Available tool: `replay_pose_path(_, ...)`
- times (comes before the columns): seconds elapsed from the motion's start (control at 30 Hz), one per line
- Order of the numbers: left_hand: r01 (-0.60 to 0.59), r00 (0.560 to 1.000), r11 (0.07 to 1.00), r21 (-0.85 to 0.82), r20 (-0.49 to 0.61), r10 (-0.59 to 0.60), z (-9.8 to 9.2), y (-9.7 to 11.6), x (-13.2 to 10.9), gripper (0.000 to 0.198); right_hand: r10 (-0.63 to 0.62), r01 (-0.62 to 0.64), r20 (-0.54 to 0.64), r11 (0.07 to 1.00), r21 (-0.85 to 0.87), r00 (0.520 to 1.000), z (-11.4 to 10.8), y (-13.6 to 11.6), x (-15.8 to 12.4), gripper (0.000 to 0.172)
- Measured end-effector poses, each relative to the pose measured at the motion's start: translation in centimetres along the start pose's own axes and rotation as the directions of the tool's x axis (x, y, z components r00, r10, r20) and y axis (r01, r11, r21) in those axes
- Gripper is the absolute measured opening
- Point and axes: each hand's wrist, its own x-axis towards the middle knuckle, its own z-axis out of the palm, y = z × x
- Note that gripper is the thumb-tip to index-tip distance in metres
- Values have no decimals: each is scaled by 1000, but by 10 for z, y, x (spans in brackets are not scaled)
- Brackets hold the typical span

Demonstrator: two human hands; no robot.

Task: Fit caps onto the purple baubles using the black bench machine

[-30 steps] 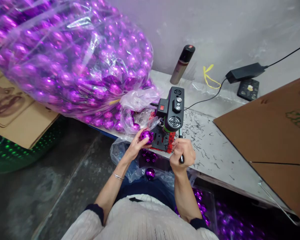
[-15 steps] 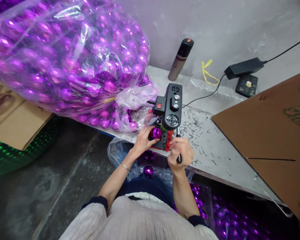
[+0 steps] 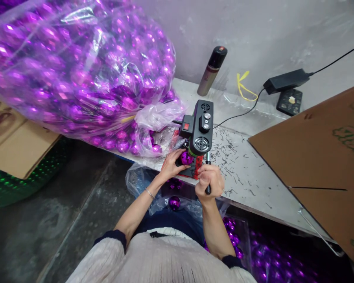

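Note:
A black bench machine (image 3: pixel 202 125) with a red switch stands on the grey table (image 3: pixel 253 184). My left hand (image 3: pixel 171 167) grips a shiny purple ball (image 3: pixel 186 157) between thumb and fingers, at the machine's lower front. The ball's far side is partly under the machine head. My right hand (image 3: pixel 210 181) is wrapped round the black-handled lever (image 3: pixel 208 189) on the machine's right side. Under the machine lies a dark base with a red patch (image 3: pixel 198 165). Another purple ball (image 3: pixel 174 203) rests on plastic film near my lap.
A large clear bag of purple balls (image 3: pixel 85 74) fills the upper left. A spray can (image 3: pixel 211 71), yellow tie (image 3: pixel 246 88) and black power adapter (image 3: pixel 286 81) are at the back. Cardboard (image 3: pixel 318 157) stands right. Small dark bits litter the table.
The ball in my left hand has moved slightly right, further in under the machine head. My right hand and the lever handle have shifted slightly left.

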Motion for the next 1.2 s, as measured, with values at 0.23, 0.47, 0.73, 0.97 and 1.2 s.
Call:
replay_pose_path(0.23, 6, 1000, 1000, -20, 2, -6, 0, 2, 1, 69, -31, 32, -71, 999, 21, 997, 12, 12, -20, 27)
replay_pose_path(0.47, -14, 1000, 1000, -25, 5, 14, 1, 1, 0, 71, -25, 30, -137, 999, 33, 990, 20, 19, -31, 29)
replay_pose_path(0.73, 8, 1000, 999, -31, 4, -8, 3, -1, 0, 72, -27, 36, -141, 998, 59, 990, 23, 24, -36, 30)
replay_pose_path(0.97, 4, 1000, 999, -36, -6, -4, 7, -5, 0, 71, -72, 80, -150, 995, 52, 986, 28, 29, -37, 31)
replay_pose_path(1.2, -41, 999, 999, -30, -18, 40, 6, -4, 2, 68, -24, 30, -129, 999, 43, 991, 13, 13, -10, 32)
